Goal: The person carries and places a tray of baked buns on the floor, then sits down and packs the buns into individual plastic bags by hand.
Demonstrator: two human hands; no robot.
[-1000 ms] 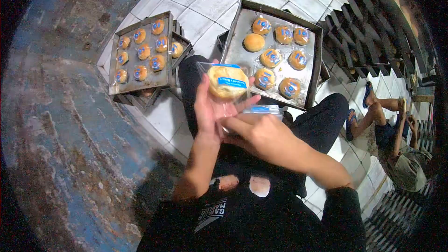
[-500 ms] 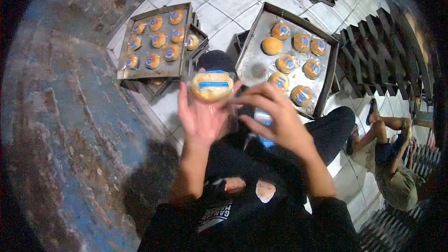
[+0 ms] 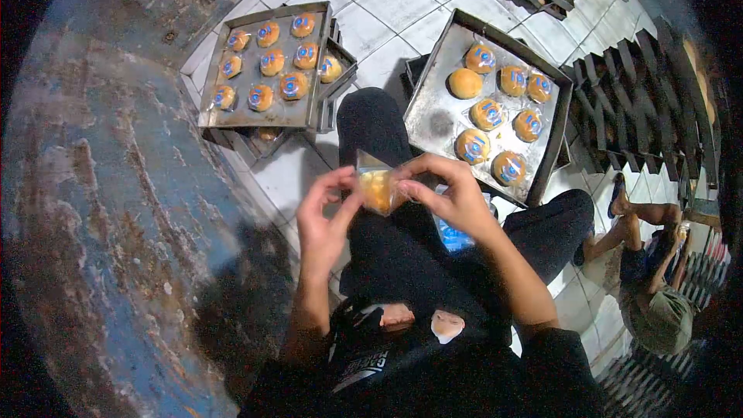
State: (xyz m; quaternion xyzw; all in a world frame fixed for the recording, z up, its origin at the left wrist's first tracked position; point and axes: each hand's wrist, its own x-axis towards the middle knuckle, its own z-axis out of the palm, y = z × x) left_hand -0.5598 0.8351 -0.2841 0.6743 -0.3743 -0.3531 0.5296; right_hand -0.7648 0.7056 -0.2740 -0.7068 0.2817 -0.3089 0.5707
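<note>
Obs.: bagged bun (image 3: 375,190) is between my hands, above my dark trouser leg (image 3: 371,120). My L. hand (image 3: 321,213) is half-curled, thumb at the bag's near side; firm grip, can't tell. My R. hand (image 3: 457,197) is part-closed, thumb & index pinching the bag's opp. edge.

Est. handling: light, soft, crushable; film thin, prob. slippery. Best hold: slack film at the edges, or bun cradled w/ light pressure, no squeezing of the crumb.

Clearance: blue-printed packet (image 3: 455,236) lies just beside my R. wrist, on the lap side. Raised metal rims bound R. tray (image 3: 441,125), beyond my R. hand, & L. tray (image 3: 290,115), beyond my L. Open room: directly above both hands, & between them and L. tray.
</note>
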